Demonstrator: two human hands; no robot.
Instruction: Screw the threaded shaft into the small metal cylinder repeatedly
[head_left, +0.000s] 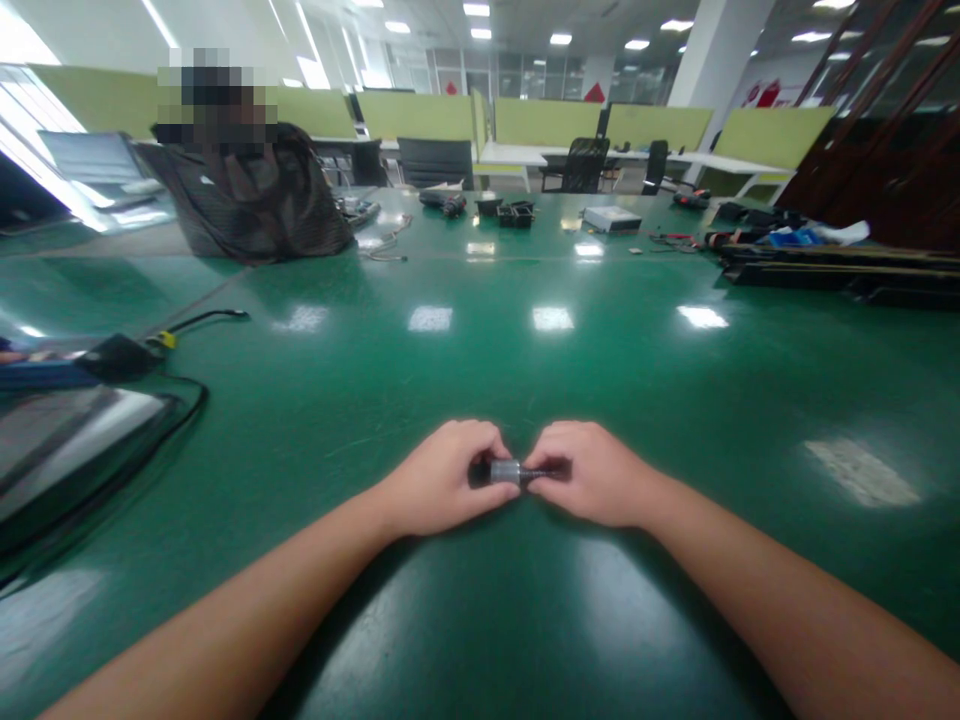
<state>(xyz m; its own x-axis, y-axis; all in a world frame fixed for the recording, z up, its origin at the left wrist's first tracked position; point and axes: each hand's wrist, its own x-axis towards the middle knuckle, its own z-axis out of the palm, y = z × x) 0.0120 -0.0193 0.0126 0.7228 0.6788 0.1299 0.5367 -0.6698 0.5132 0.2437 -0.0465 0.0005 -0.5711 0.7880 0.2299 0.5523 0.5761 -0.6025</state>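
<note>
My left hand (448,477) is closed round a small grey metal cylinder (505,471), pinching it between thumb and fingers. From the cylinder's right side a thin dark threaded rod (537,474) sticks out. The thumb and fingertips of my right hand (592,472) are pressed together on this rod. Both hands are close together, low over the green tabletop (480,370), and the parts lie roughly level between them. The far end of the rod is partly hidden in my right hand.
At the left edge lie a flat device (75,440) and black cables (202,395). A large dark bag (255,195) stands at the back left. Farther back are a grey box (611,219) and small black parts (515,214); long black pieces (840,270) lie back right.
</note>
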